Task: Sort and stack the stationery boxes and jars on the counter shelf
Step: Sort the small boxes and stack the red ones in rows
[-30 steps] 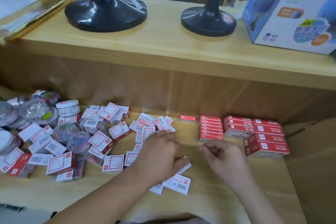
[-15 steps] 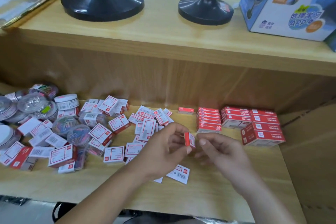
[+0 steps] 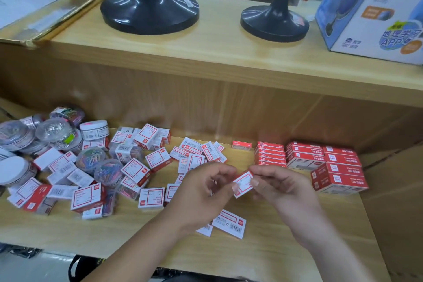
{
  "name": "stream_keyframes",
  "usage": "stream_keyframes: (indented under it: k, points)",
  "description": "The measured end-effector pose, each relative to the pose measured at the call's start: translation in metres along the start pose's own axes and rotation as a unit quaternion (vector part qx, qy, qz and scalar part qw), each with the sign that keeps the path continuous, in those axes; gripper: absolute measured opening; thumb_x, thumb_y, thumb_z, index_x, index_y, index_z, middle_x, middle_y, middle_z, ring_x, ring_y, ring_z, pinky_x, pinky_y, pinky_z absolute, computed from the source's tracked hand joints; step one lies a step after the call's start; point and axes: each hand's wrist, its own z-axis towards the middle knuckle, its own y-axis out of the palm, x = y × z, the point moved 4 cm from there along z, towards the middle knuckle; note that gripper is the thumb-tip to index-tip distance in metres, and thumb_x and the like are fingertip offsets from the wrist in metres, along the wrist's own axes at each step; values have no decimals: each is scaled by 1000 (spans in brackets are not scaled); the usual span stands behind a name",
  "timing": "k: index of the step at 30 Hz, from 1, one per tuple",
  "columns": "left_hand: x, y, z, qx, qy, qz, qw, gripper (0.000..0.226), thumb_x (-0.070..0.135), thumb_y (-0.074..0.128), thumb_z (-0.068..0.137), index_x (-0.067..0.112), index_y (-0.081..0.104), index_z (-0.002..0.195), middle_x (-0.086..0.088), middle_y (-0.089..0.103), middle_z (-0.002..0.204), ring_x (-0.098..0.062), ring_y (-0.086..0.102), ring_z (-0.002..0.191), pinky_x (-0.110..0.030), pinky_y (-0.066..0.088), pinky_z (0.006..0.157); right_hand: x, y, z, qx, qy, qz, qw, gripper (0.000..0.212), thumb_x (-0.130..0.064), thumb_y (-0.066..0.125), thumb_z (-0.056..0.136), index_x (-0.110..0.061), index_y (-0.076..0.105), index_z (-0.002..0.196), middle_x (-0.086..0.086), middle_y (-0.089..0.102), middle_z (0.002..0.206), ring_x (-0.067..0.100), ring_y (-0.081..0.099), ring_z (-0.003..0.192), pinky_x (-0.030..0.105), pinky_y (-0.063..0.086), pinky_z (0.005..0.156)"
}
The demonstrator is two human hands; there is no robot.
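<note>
Both hands hold one small red-and-white box [image 3: 244, 182] above the lower shelf [image 3: 274, 249]. My left hand [image 3: 201, 192] pinches its left end and my right hand [image 3: 281, 186] pinches its right end. Several loose red-and-white boxes [image 3: 146, 162] lie scattered to the left. Clear round jars of paper clips [image 3: 52, 130] crowd the far left. A neat stack of thin red boxes [image 3: 271, 153] stands at the back, with larger red boxes [image 3: 338, 176] stacked to its right. One flat white box [image 3: 229, 223] lies under my left wrist.
The upper counter [image 3: 206, 52] overhangs the shelf and carries two black globe stands [image 3: 148, 7], a blue globe carton [image 3: 375, 11] and a gold-edged board [image 3: 57, 14]. A cardboard wall [image 3: 396, 201] bounds the shelf on the right.
A second ago both hands were low on the shelf surface. They lifted a small box, and it has turned from edge-on to label-up between my fingertips.
</note>
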Motion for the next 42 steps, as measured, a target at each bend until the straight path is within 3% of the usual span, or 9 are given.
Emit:
stream_keyframes:
  k: [5, 9, 13, 16, 20, 26, 33, 37, 42]
  points:
    - [6, 3, 16, -43, 48, 52, 997, 45, 8, 75, 90, 37, 69, 124, 10, 68, 95, -12, 62, 75, -20, 51, 69, -18, 7, 13, 4, -32, -34, 999, 18, 3, 78, 79, -9, 77, 92, 9, 77, 81, 11, 69, 70, 19, 55, 62]
    - [8, 0, 28, -5, 28, -18, 999, 28, 4, 75, 90, 24, 75, 109, -1, 73, 85, -16, 68, 76, -27, 57, 74, -23, 2, 21, 17, -47, -77, 996, 24, -8, 84, 76, -13, 76, 98, 3, 78, 82, 8, 69, 70, 19, 55, 66]
    - [8, 1, 32, 9, 9, -91, 996, 19, 6, 73, 93, 21, 76, 102, -5, 78, 87, -17, 73, 81, -31, 59, 78, -20, 3, 21, -26, -25, -93, 995, 15, -3, 76, 85, -16, 77, 93, 2, 78, 81, 9, 69, 69, 21, 54, 63]
    - [5, 2, 35, 35, 93, 22, 995, 15, 10, 75, 91, 19, 77, 103, 5, 73, 98, -17, 71, 85, -32, 57, 75, -18, 0, 25, -28, -38, -175, 983, 22, -3, 72, 89, -24, 78, 89, -2, 77, 77, 9, 66, 65, 29, 55, 66]
    - [5, 1, 44, 7, 141, 158, 977, 33, 11, 77, 88, 28, 74, 116, 17, 66, 92, -2, 61, 81, -8, 42, 71, -16, -1, 35, -55, -77, -297, 950, 19, -10, 74, 88, -28, 79, 93, -8, 76, 80, 13, 70, 75, 29, 55, 72]
    - [-16, -6, 82, 43, 151, 295, 942, 16, 31, 74, 83, 33, 73, 99, 14, 68, 87, -11, 60, 85, -37, 52, 74, -18, -15, 52, 56, -107, -181, 976, 23, -1, 75, 86, -23, 76, 82, -6, 75, 74, 5, 69, 67, 14, 51, 64]
    - [-34, 21, 112, 98, 164, 475, 859, 17, 42, 71, 77, 33, 74, 91, 13, 66, 78, -17, 56, 81, -35, 32, 70, -1, -42, 56, 89, -128, -194, 968, 20, -6, 75, 87, -21, 75, 75, -9, 70, 67, 1, 57, 60, 13, 43, 60]
    - [-32, 14, 109, 145, 158, 519, 828, 25, 51, 72, 77, 27, 66, 77, 11, 64, 77, -21, 55, 80, -39, 36, 72, 3, -49, 57, 112, -131, -193, 966, 19, -8, 76, 86, -24, 75, 75, -10, 71, 69, 1, 58, 60, 12, 44, 59]
    - [-34, 16, 109, 139, 155, 575, 791, 35, 53, 58, 86, 25, 75, 75, 10, 63, 74, -24, 54, 80, -38, 32, 73, 9, -47, 55, 127, -171, -255, 943, 13, -14, 74, 88, -26, 76, 84, -14, 71, 75, 6, 63, 68, 17, 45, 63]
